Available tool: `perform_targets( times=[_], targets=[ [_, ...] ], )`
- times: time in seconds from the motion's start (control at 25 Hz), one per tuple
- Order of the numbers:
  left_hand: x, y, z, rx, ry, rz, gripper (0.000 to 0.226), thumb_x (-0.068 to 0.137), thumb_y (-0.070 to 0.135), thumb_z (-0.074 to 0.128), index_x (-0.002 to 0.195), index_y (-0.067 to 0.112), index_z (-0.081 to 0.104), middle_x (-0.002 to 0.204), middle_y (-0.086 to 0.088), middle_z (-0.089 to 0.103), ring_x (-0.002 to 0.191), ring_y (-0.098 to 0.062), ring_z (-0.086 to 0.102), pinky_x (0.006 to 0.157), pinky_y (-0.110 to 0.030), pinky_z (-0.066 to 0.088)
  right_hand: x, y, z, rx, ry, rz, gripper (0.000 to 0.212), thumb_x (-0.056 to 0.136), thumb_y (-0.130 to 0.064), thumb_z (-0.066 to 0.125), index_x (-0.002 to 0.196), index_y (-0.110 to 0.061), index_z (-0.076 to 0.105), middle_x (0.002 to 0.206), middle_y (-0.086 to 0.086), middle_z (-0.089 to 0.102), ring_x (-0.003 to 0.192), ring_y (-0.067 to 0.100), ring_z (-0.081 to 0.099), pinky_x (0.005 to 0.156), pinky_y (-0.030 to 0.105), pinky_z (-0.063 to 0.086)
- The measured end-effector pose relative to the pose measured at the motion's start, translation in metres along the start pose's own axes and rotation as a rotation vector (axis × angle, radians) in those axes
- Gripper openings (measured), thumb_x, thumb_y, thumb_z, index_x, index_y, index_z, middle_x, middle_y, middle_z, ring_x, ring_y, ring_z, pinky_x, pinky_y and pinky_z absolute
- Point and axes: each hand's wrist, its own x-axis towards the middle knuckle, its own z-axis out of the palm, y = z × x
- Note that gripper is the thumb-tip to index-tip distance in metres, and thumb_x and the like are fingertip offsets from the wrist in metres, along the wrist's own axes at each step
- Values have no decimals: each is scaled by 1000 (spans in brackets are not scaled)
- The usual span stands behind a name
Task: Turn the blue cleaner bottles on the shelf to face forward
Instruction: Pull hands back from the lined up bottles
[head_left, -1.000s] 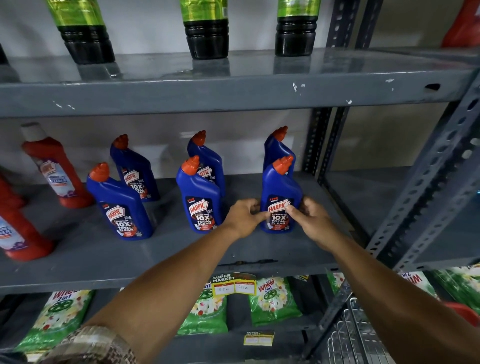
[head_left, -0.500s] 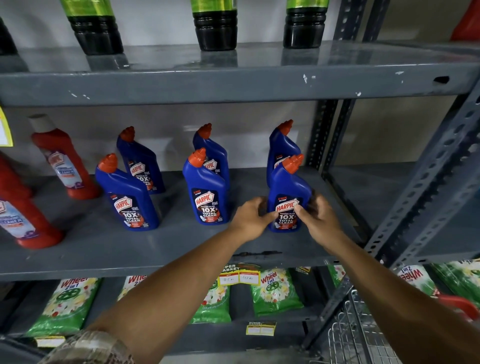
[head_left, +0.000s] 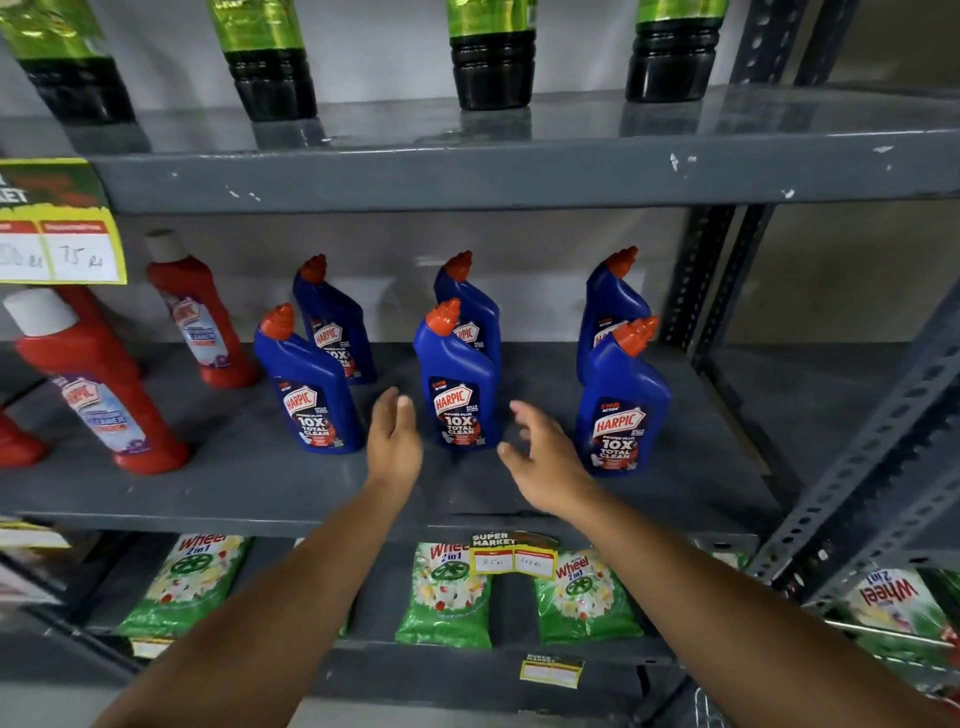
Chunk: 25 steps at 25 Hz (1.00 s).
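Several blue cleaner bottles with orange caps stand in two rows on the grey middle shelf. The front row holds a left bottle, a middle bottle and a right bottle, all with labels toward me. Behind them stand three more blue bottles, partly hidden. My left hand is open just left of the middle front bottle. My right hand is open just right of it, fingers spread. Neither hand touches a bottle.
Red cleaner bottles stand at the left of the same shelf. Dark bottles with green labels line the upper shelf. Green detergent packets lie on the lower shelf. A perforated metal upright rises at the right.
Both hands have let go of the right front bottle and moved left to either side of the middle front bottle. The view has shifted left and closer.
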Motion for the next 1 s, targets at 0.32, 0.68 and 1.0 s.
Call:
perform_targets(
  times=[0.32,0.68,1.0],
  targets=[
    [8,6,5,-101,-264,-99,39,101,32,36,118,7,61,113,-9,67,99,-15,62,77,-27,48,31,-29,22,148,-52,91,70,88,-13,60,145,-33,25,141,-1,52,127,20,50,105,48,42],
    [-11,-11,-18,-199,-333,-108,26,101,25,41,102,30,67,105,10,72,106,-9,64,83,-21,50,2,-20,32,103,4,43,69,88,-16,60,145,-30,25,144,-1,47,128,16,48,106,41,42],
    [-18,-38,-69,-41,75,267,40,95,39,45,129,19,50,125,4,57,111,8,51,88,-5,37,-35,-30,70,16,90,-227,25,82,-22,63,107,-23,60,96,-4,63,85,2,61,78,24,51]
  ],
)
